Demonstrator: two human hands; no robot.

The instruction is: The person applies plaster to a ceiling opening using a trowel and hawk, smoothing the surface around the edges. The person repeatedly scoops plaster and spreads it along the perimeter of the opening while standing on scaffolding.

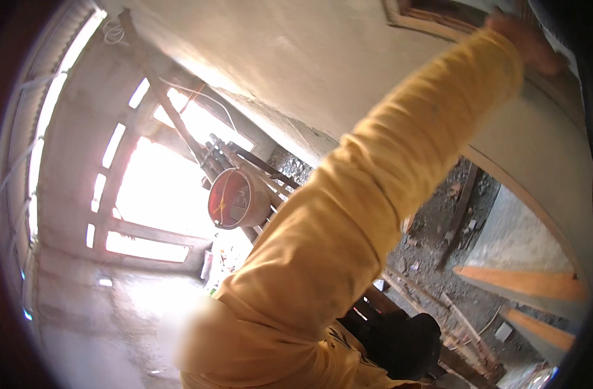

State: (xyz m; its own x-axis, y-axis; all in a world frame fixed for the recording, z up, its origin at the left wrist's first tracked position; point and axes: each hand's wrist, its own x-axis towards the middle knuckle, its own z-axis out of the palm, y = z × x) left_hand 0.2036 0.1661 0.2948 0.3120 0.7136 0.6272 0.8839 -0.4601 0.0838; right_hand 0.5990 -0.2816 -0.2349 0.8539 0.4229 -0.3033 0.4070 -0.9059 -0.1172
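Note:
My left arm, in a yellow sleeve, reaches across the view to the upper right. At its end my left hand (536,47) is raised against the pale plastered wall (322,71), close to a wood-edged opening (432,23). That hand is dark and smeared, so neither its fingers nor anything in them can be made out. My right hand does not show. Left of the sleeve stands a round reddish bucket (261,201), with something yellow and stringy inside. Below the arm is a dark rounded shape (410,347) beside my yellow clothing; its kind is unclear.
Wooden poles (160,91) and dark bars gather beside the bucket. Bright window openings (160,188) lie at left. Far below, rubble (432,236) and loose planks (468,324) cover the ground. Orange-edged slabs (523,280) and a curved wall edge (536,207) are at right.

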